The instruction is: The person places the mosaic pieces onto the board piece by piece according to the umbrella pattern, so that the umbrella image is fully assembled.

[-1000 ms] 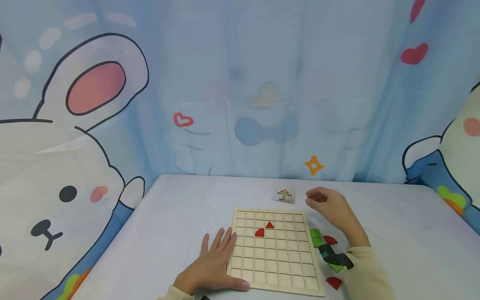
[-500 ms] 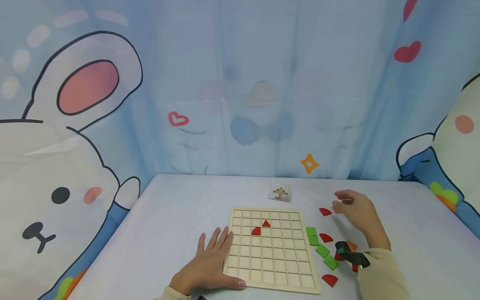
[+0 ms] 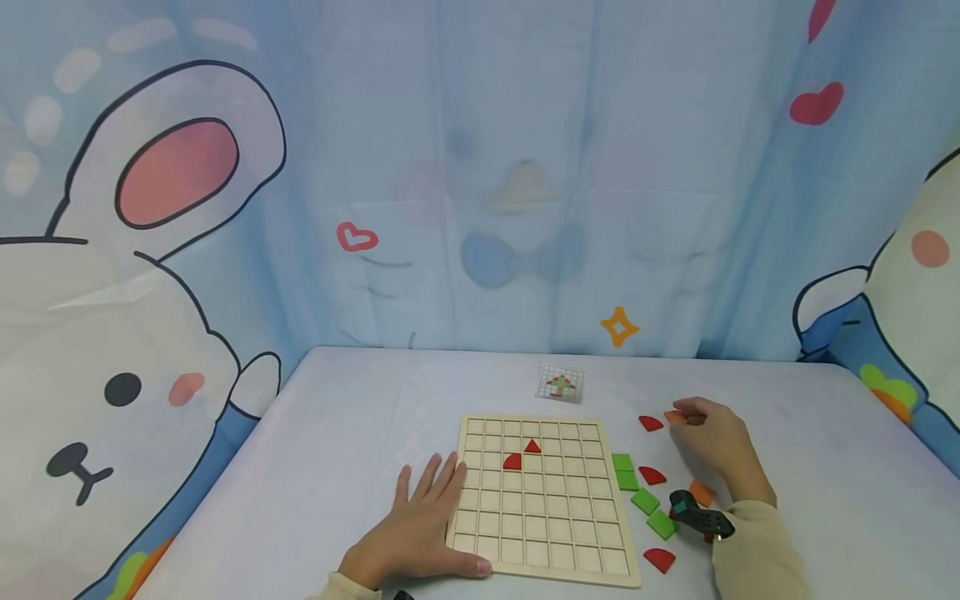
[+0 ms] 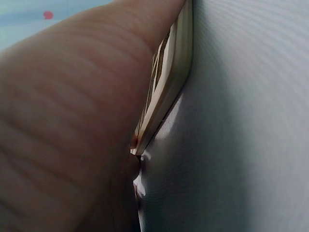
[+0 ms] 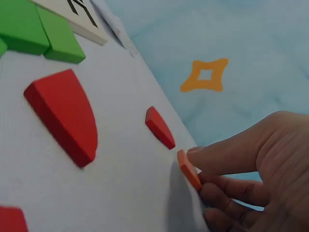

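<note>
My left hand (image 3: pixel 422 533) lies with fingers spread along the left edge of the wooden grid board (image 3: pixel 551 573), thumb on its front edge. Two red pieces sit in the grid: a triangle (image 3: pixel 532 447) and a quarter circle (image 3: pixel 513 462). Beyond the board's far right corner, my right hand (image 3: pixel 716 437) pinches a small orange block (image 5: pixel 189 170) between thumb and fingers, low over the table. Just left of it lies a red quarter-circle block (image 5: pixel 159 128). In the left wrist view, the palm hides most of the board.
A small pattern card (image 3: pixel 560 384) lies behind the board. Right of the board are several green square blocks (image 3: pixel 646 501), red quarter circles (image 3: pixel 659 560) and another orange block (image 3: pixel 702 492), some partly hidden by the right wrist camera (image 3: pixel 697 514). A printed curtain (image 3: pixel 420 167) hangs behind the table.
My right hand has moved right from beside the card to the orange block, lowered, and its fingers have closed on the block. The left hand has stayed on the board.
</note>
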`<state>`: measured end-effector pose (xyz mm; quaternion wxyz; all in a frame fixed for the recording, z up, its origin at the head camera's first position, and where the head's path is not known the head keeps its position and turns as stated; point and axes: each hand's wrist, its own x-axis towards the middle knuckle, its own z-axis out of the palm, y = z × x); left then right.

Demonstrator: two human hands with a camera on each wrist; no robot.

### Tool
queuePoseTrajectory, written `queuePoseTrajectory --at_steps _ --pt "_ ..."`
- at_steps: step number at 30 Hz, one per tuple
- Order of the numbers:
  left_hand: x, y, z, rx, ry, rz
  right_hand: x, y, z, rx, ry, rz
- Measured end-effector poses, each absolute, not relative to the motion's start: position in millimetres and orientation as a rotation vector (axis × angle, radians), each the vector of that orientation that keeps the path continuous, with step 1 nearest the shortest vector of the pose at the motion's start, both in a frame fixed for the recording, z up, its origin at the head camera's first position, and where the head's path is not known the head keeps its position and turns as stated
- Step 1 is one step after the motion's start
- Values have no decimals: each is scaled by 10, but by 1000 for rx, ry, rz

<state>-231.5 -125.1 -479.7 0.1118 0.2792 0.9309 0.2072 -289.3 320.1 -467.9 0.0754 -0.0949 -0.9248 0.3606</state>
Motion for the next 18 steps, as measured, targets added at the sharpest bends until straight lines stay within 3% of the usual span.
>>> queuePoseTrajectory --at_steps 18 --pt "-2325 -1249 -4812 815 2734 598 -2966 3138 -4874 -265 -2629 1046"
